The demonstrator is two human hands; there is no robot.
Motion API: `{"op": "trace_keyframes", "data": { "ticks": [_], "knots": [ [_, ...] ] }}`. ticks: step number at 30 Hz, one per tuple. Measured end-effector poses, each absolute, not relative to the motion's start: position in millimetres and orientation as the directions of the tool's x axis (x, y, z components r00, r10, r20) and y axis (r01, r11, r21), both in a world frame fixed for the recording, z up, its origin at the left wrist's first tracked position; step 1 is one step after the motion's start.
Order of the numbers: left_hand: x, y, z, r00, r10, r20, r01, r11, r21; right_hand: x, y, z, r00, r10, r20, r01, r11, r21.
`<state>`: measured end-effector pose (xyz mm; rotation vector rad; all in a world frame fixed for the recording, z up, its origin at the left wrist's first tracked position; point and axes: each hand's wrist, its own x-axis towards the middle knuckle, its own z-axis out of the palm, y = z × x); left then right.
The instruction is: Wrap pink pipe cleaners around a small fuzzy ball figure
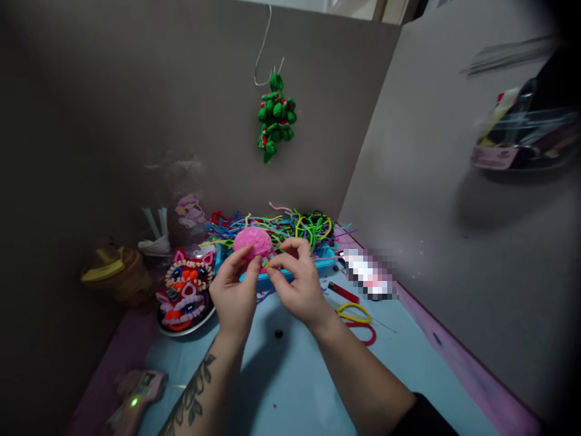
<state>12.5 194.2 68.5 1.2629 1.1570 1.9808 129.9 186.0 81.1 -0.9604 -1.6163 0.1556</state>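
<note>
A round, bright pink coiled piece (pixel 252 243), which looks like it is made of pipe cleaner, is raised above the table. My left hand (pixel 235 290) pinches its lower edge between thumb and fingers. Close beside it, my right hand (pixel 297 281) has thumb and index finger pressed together at the piece's lower right side. A small bit of pink and yellow shows between the hands; what the right fingertips grip is too small to make out. Just behind the hands stands a blue tray (pixel 278 282) heaped with many-coloured pipe cleaners (pixel 313 229).
Finished fuzzy animal faces (pixel 188 275) lie in a round dish at left. A pink glue gun (pixel 144 390) with a green light rests front left. Yellow and red-handled scissors (pixel 356 315), a red lighter (pixel 344 293) and a blurred-out phone-like object (pixel 370 274) are at right. Green ornaments (pixel 276 118) hang from a wire.
</note>
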Motion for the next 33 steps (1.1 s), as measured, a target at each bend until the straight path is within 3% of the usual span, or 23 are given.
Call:
{"op": "trace_keyframes", "data": {
  "ticks": [3, 7, 12, 16, 20, 22, 24, 28, 33],
  "knots": [
    [9, 197, 63, -0.417, 0.753, 0.509, 0.100, -0.519, 0.849, 130, 186, 85, 0.097, 0.729, 0.677, 0.274, 0.635, -0.722],
    [7, 202, 58, -0.375, 0.749, 0.547, 0.146, -0.535, 0.832, 127, 187, 85, -0.014, 0.853, 0.522, -0.207, 0.508, -0.836],
    [4, 210, 57, -0.423, 0.821, 0.383, -0.055, -0.445, 0.894, 133, 187, 88, -0.012, 0.906, 0.423, -0.678, 0.303, -0.670],
    [3, 213, 61, -0.429, 0.856, 0.288, -0.205, -0.403, 0.892, 146, 191, 90, -0.014, 0.928, 0.372, -0.775, 0.225, -0.591],
    [5, 214, 61, -0.413, 0.883, 0.224, -0.321, -0.371, 0.871, 141, 202, 80, 0.080, 0.945, 0.317, -0.672, 0.286, -0.683],
    [6, 214, 61, -0.396, 0.902, 0.175, -0.389, -0.337, 0.857, 133, 207, 73, 0.230, 0.908, 0.351, -0.460, 0.419, -0.783],
    [8, 214, 60, -0.383, 0.913, 0.142, -0.430, -0.313, 0.847, 126, 208, 69, 0.289, 0.829, 0.479, -0.156, 0.534, -0.831],
    [15, 209, 62, -0.395, 0.903, 0.169, -0.393, -0.333, 0.857, 119, 202, 68, 0.226, 0.708, 0.670, 0.261, 0.618, -0.741],
    [23, 203, 61, -0.384, 0.904, 0.190, -0.346, -0.332, 0.877, 120, 199, 66, 0.208, 0.659, 0.723, 0.380, 0.626, -0.681]
  ]
}}
